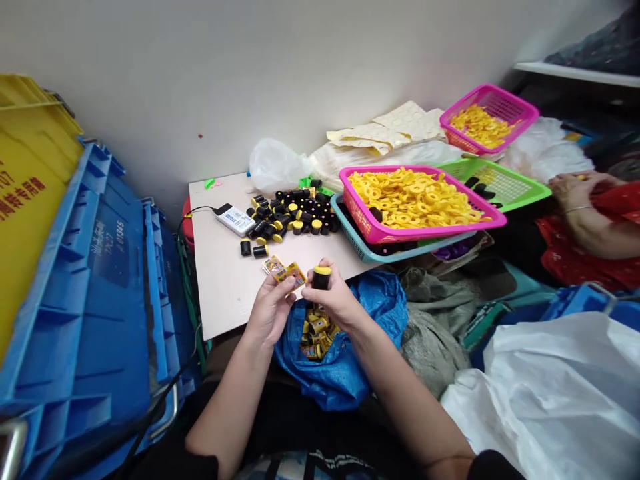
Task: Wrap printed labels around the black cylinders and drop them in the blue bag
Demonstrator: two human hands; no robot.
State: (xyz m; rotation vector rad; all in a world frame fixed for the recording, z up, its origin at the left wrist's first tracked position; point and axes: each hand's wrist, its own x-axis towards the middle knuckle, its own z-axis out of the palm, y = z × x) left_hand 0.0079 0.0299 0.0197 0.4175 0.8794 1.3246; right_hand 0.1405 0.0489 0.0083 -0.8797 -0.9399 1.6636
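My left hand (273, 308) pinches a small strip of yellow and orange printed labels (285, 271) over the near edge of a pale board (220, 280). Beside it, my right hand (334, 297) grips a short black cylinder with a yellow cap (321, 276), held upright. Below both hands a blue bag (350, 360) lies open on my lap with several yellow packets (315, 330) inside. A heap of black cylinders (293, 215), some capped in yellow, lies further back on the board.
A pink basket (367, 227) of yellow rings sits on a teal basket, with a green basket (520, 193) and a second pink basket (500, 100) behind. Blue crates (100, 280) stand at left. Another person's hand (575, 190) works at right. A white device (235, 219) lies on the board.
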